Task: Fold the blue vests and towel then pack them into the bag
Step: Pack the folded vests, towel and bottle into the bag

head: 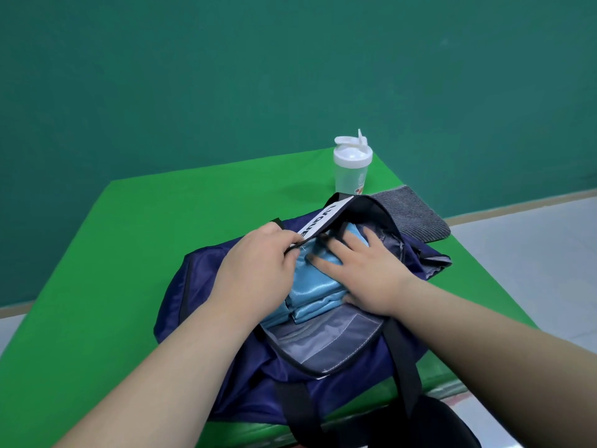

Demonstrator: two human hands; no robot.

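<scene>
Squarely in the middle of the head view, a person's right hand [365, 273] lies flat on a stack of folded light-blue vests [310, 287] sitting in the open mouth of a navy bag [206, 286]. Its fingers are straight and spread, tips pointing toward the left hand [255, 263]. The left hand curls thumb and fingers round the bag's upper rim, pinching it just beside a white strap [323, 221] printed with black letters and holding that rim above the vests. Only a narrow strip of blue fabric shows between the two hands.

How many vests make up the stack cannot be told. At least two folded layers show at the near edge, and the far end runs out of sight under the raised rim. The strap's lettering is partly covered by the left hand. A grey towel [416, 215] lies on the table beyond the bag, outside it, its near part hidden behind the bag's wall. Grey lining [323, 344] on the near flap is turned outward, with a black handle [403, 367] beside it.

The bag rests toward the right near side of a green table [113, 253], reaching the front edge. Bare green surface spreads to the left and behind. A white shaker bottle [352, 166] stands upright near the far edge, its base hidden by the bag. The towel's end reaches the table's right edge.
</scene>
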